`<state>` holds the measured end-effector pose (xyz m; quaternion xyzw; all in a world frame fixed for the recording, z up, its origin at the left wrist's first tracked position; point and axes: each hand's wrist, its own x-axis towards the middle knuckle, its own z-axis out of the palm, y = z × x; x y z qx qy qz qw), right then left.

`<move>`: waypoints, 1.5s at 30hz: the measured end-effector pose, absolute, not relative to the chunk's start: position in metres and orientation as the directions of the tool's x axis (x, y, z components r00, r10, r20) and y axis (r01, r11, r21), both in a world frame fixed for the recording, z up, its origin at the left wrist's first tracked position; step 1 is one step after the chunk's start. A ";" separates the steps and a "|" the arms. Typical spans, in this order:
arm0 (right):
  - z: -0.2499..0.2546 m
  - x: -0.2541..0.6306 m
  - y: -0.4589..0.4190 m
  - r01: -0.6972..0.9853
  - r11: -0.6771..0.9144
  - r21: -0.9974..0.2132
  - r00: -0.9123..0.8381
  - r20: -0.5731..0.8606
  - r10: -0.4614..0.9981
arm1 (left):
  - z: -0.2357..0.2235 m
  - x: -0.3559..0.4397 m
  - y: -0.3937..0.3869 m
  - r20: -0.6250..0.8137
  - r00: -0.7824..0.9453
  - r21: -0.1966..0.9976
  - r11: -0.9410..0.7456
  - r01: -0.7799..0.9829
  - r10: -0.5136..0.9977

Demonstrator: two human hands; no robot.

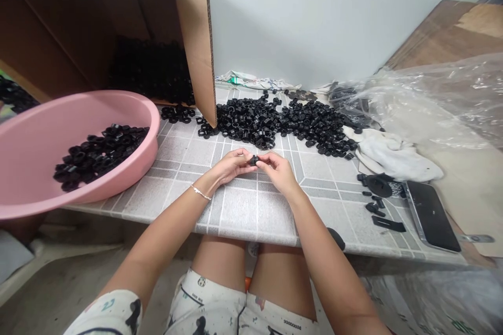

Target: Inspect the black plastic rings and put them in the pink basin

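a pale painted wall [310, 15] behind a grey tiled bench [251, 214], a wooden board [432, 36] at right, concrete floor [58, 282] below.

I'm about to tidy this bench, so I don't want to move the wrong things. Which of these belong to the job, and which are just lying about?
Job: left hand and right hand holding a black hex nut; loose nuts; pink basin; cardboard box.

Lying about: white cloth; plastic sheeting; smartphone.
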<state>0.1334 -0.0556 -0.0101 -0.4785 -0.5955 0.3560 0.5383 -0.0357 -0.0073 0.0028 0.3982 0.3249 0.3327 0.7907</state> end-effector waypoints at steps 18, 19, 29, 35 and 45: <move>-0.017 0.117 -0.061 0.672 0.432 -0.601 0.080 0.640 0.765 | 0.010 -0.022 -0.020 -0.182 0.569 0.854 0.416 -0.313 0.802; -0.016 0.118 -0.062 0.698 0.433 -0.571 0.062 0.651 0.757 | 0.010 -0.023 -0.020 -0.189 0.583 0.853 0.426 -0.301 0.790; -0.019 0.117 -0.062 0.705 0.419 -0.573 0.071 0.644 0.762 | 0.008 -0.021 -0.022 -0.161 0.607 0.856 0.416 -0.306 0.778; -0.016 0.121 -0.057 0.496 0.424 -0.758 0.091 0.530 0.843 | 0.003 -0.021 -0.013 -0.102 0.504 0.909 0.286 -0.304 0.858; -0.022 0.134 -0.056 0.385 0.282 -0.879 0.024 0.315 0.949 | -0.002 -0.027 -0.007 -0.118 0.580 0.955 0.251 -0.155 0.806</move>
